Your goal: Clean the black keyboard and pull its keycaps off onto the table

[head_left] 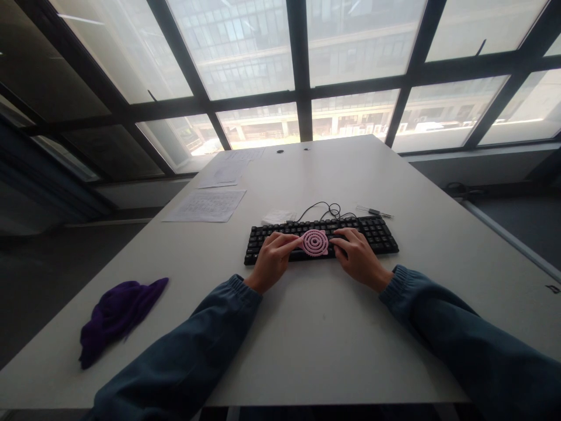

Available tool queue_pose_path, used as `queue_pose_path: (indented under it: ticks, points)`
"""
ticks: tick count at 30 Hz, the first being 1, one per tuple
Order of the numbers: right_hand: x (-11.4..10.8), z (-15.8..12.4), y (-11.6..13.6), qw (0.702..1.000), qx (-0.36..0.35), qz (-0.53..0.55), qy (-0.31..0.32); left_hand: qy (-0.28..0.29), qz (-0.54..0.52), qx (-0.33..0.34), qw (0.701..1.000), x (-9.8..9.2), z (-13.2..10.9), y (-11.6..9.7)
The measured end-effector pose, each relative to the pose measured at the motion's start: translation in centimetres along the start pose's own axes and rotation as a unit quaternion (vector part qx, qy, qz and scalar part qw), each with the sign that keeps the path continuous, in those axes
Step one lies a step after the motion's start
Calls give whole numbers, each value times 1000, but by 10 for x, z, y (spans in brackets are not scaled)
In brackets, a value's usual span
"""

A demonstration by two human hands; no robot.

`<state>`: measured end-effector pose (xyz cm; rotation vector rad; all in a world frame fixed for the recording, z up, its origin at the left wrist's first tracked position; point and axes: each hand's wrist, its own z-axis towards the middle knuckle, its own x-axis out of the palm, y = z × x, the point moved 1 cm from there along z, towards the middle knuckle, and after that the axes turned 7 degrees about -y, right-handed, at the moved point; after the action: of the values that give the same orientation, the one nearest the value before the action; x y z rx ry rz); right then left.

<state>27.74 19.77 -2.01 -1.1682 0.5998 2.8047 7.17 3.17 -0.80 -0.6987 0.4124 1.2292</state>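
Observation:
A pink disc point(314, 242) with concentric rings and small bumps on its rim is held over the middle of a black keyboard point(379, 234). My left hand point(275, 257) pinches its left side between thumb and fingers. Close to its right edge is my right hand point(355, 254), fingers bent and apart above the keys; whether a fingertip touches the disc is unclear. Both hands cover part of the keyboard's front rows. A thin black cable point(331, 209) lies looped behind the keyboard.
Crumpled clear plastic point(278, 217) and a slim tool with a dark handle point(377, 211) lie behind the keyboard. A purple cloth point(118, 316) is at the left front of the white table point(333, 345). Printed papers point(205, 206) lie along the left edge.

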Motion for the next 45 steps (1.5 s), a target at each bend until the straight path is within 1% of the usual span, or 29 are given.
queue_pose_path:
  ticks: [4, 8, 10, 13, 18, 23, 25, 28, 30, 33, 35, 36, 38, 40, 42, 45]
  points:
    - [-2, 2, 2, 1000, 5, -9, -1, 10, 0, -3, 1000, 6, 3, -4]
    - [-5, 2, 1, 998, 43, -32, -24, 23, 13, -11, 1000, 6, 4, -4]
    - [-7, 2, 0, 997, 57, -40, -35, 19, 16, -15, 1000, 5, 3, -2]
    - [-6, 2, -1, 996, 63, -45, -36, 6, 22, -22, 1000, 2, 2, 1]
    - [-5, 2, 0, 996, 65, -45, -33, -15, 9, -23, 1000, 4, 5, -2]
    - [-5, 3, 2, 996, 65, -31, -43, 32, 6, -10, 999, 8, 6, -6]
    - [-6, 3, 2, 996, 65, -27, -46, 38, 10, -12, 999, 8, 6, -5]
    - [-6, 4, 3, 997, 65, -23, -46, 32, 6, -22, 999, 7, 5, -2]
    - [-7, 5, 3, 997, 65, -21, -48, 21, -6, -30, 999, 7, 4, 0]
    - [-11, 6, 5, 996, 48, -10, -71, -13, -20, -51, 998, 7, 5, 2]
    - [-13, 6, 9, 996, 13, 15, -84, -40, -30, -79, 996, 7, 6, 1]
    - [-14, 5, 13, 996, -14, 33, -80, -53, -39, -96, 993, 7, 7, 0]
    - [-13, 4, 22, 994, -71, 67, -46, -80, -59, -125, 987, 7, 10, -5]
    - [-11, 2, 34, 991, -105, 80, 1, -105, -76, -148, 980, 6, 13, -14]
    - [-7, 2, 44, 991, -100, 81, 33, -126, -86, -165, 975, 6, 15, -25]
    - [-3, 3, 54, 990, -71, 113, 35, -137, -105, -169, 970, 8, 15, -41]
